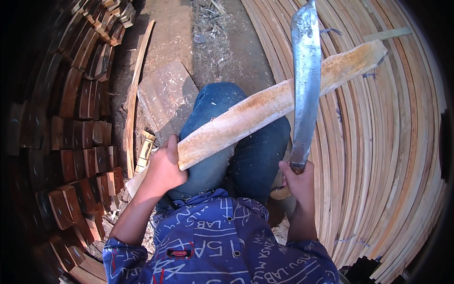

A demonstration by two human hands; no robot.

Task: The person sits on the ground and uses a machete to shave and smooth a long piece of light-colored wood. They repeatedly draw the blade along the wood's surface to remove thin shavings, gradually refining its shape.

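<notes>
My left hand [165, 168] is closed round the near end of a pale wooden plank [236, 119]. The plank slants across my jeans-covered knees, up and to the right, with brownish patches on its face. In my right hand [299, 180] is a machete [306, 75], gripped by its handle, most of which my fingers hide. Its long, broad blade points away from me and passes in front of the plank in this view. Whether the blade touches the plank, I cannot tell.
Stacked wooden blocks [78, 161] rise along the left. Long bundled wood strips [378, 165] cover the right side. Ahead, a flat board [168, 97] lies on the dirt among shavings, beside a long thin strip [137, 94]. A yellowish carved wooden piece [144, 151] stands near my left hand.
</notes>
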